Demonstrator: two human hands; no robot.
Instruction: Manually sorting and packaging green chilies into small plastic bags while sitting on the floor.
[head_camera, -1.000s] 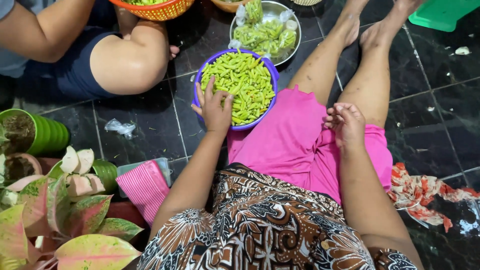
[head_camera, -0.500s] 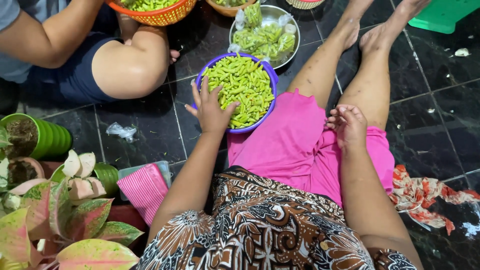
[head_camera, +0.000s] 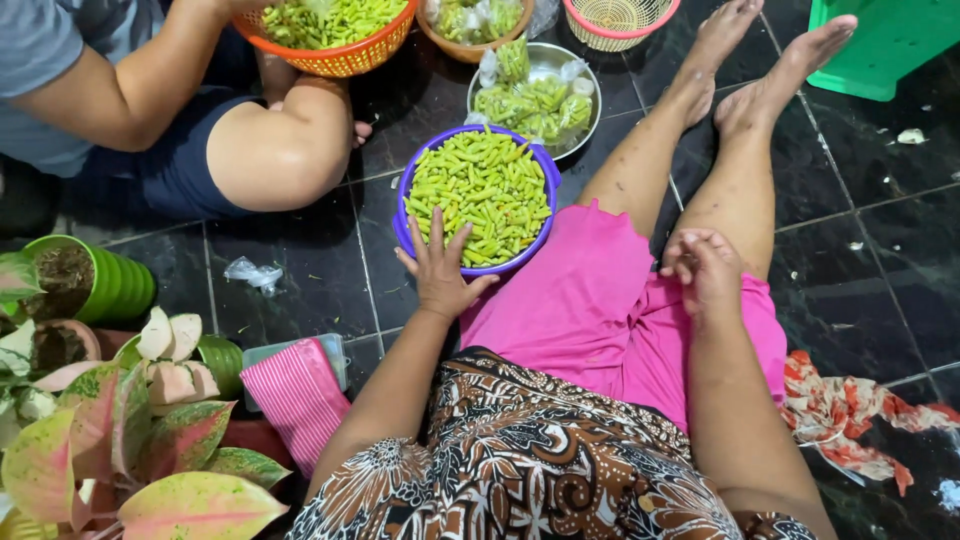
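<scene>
Far left: potted plants with pink-green leaves (head_camera: 100, 440) and a green pot (head_camera: 105, 285) are sitting on the dark tiled floor (head_camera: 880, 250). Just right of them a pink striped cloth (head_camera: 300, 395) is lying by my elbow.

Upper left: another person is sitting with a bent knee (head_camera: 285, 150), an orange basket (head_camera: 350, 55) of green chillies in their lap.

My left hand (head_camera: 437, 278) is spreading wide, fingers fanned, fingertips touching the near rim and the pile inside the purple bowl (head_camera: 405, 215). It is gripping nothing. The bowl is sitting on the floor just beyond my pink shorts (head_camera: 580, 310), heaped with green chillies (head_camera: 480, 195).

Behind it, a metal dish (head_camera: 590, 105) is holding bagged chillies.

My right hand (head_camera: 703, 268) is resting on my right thigh, fingers curling loosely inward; I cannot tell whether anything small is sitting in it.

Far right: a red patterned rag (head_camera: 850, 415) on the floor, a green plastic stool (head_camera: 890, 45) at the top corner.
</scene>
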